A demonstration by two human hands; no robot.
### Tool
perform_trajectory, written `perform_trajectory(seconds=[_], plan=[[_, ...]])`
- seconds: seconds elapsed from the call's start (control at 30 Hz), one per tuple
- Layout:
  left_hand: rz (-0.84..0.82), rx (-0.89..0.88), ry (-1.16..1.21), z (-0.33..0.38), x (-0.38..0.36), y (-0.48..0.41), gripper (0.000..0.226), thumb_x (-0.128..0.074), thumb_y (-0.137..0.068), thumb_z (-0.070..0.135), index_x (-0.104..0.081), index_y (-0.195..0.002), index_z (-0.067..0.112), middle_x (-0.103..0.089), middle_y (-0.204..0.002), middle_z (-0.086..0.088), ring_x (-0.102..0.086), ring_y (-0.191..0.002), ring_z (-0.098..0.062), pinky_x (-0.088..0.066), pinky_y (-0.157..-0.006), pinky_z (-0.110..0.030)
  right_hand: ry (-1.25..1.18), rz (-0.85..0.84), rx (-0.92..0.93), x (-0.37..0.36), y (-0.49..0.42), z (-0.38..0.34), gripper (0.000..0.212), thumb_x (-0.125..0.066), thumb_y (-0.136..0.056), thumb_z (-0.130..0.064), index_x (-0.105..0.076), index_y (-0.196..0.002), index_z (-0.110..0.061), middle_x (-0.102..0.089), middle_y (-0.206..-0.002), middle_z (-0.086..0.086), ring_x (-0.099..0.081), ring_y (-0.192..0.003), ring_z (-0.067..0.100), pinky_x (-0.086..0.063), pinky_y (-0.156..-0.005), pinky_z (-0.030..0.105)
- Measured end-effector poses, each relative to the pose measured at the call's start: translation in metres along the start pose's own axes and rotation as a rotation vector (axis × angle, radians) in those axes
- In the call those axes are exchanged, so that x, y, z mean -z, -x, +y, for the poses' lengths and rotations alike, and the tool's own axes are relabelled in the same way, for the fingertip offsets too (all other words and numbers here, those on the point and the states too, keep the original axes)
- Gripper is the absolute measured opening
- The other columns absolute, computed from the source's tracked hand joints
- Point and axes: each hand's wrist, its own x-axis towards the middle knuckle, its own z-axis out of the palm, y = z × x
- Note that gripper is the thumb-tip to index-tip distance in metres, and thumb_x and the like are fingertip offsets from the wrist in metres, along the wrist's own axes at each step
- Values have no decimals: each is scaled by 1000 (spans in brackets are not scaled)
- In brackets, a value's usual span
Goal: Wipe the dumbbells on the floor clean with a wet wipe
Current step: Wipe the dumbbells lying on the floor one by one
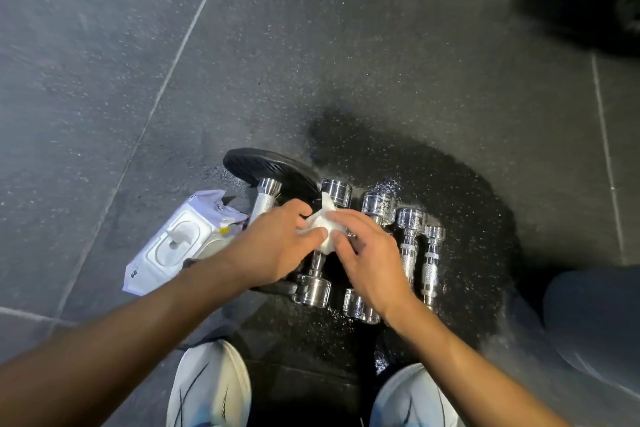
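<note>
Several chrome dumbbells (411, 246) lie side by side on the dark speckled floor, shrinking in size toward the right. A crumpled white wet wipe (323, 227) is pinched between both hands just above the second dumbbell (313, 284) from the left. My left hand (273, 246) grips the wipe's left side. My right hand (367, 256) holds its right side and hides the middle of the third dumbbell. The leftmost dumbbell (265, 196) leans on a black weight plate (266, 166).
A white and lilac pack of wet wipes (173, 246) lies on the floor left of the dumbbells. My two white shoes (211, 388) stand at the bottom edge. A grey rounded object (595, 315) sits at the right. The floor around the dumbbells looks wet.
</note>
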Motion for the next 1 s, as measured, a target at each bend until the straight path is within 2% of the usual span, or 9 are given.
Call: perform_trajectory(seconds=[0.1,0.23,0.3,0.4,0.57,0.63,0.77,0.87,1.0], plan=[[23,51,114,5,-18,-10,46,-64,-92,54,-55,-128,27,-71,-107,9,-69,-97,-12,-55,-89,-38,-172,7,-106,2,-1,-3,30,-62,-100,-9,-70,-125,-24,-65,-124,-13,-61,-115,1,-52,-94,17],[93,57,278,10,-17,-15,9,-71,-93,34,-72,-97,27,-73,-84,6,-65,-75,-7,-48,-68,-22,-344,19,-193,11,-1,0,38,-65,-98,-5,-64,-128,-28,-66,-112,-8,-61,-110,3,-51,-86,14],[99,35,298,11,-13,-16,8,-70,-95,29,-74,-88,26,-72,-80,7,-62,-70,-1,-45,-68,-19,-384,27,-235,13,-1,3,42,-69,-95,-7,-59,-129,-30,-64,-98,-13,-62,-98,3,-52,-83,17],[103,17,292,8,-10,-16,10,-66,-97,27,-72,-89,27,-71,-85,1,-61,-73,-3,-49,-70,-23,-377,-9,-324,17,-5,6,49,-76,-91,-17,-55,-132,-34,-53,-92,-11,-57,-74,11,-57,-70,32],[52,-122,301,7,-9,-15,12,-58,-102,24,-65,-94,29,-62,-83,2,-53,-73,-9,-46,-69,-27,-392,-115,-380,28,-13,6,18,-66,-96,-43,-72,-112,-38,-65,-104,6,-64,-87,18,-56,-80,35],[20,-179,260,7,-8,-15,11,-55,-104,26,-62,-96,32,-62,-90,-6,-53,-76,-16,-46,-71,-35,-437,-162,-458,31,-16,3,26,-53,-101,-51,-73,-106,-34,-70,-96,10,-62,-77,15,-54,-79,41],[-3,-209,285,13,-6,-14,13,-52,-106,24,-60,-99,31,-66,-90,-6,-58,-75,-15,-49,-66,-32,-361,-245,-427,39,-18,2,24,-56,-104,-33,-74,-97,-17,-69,-76,-8,-59,-66,2,-49,-69,26],[58,-202,266,13,-6,-14,12,-54,-105,25,-63,-101,31,-65,-91,-7,-56,-71,-12,-46,-64,-27,-380,-147,-382,38,-16,6,15,-62,-101,-26,-69,-93,-15,-68,-87,5,-60,-73,10,-51,-72,30],[79,-96,225,7,-6,-15,7,-62,-99,39,-62,-102,32,-67,-94,-6,-58,-71,-16,-48,-67,-31,-338,59,-371,34,-16,7,19,-53,-104,-35,-60,-94,-21,-67,-91,10,-62,-75,25,-54,-72,44]])
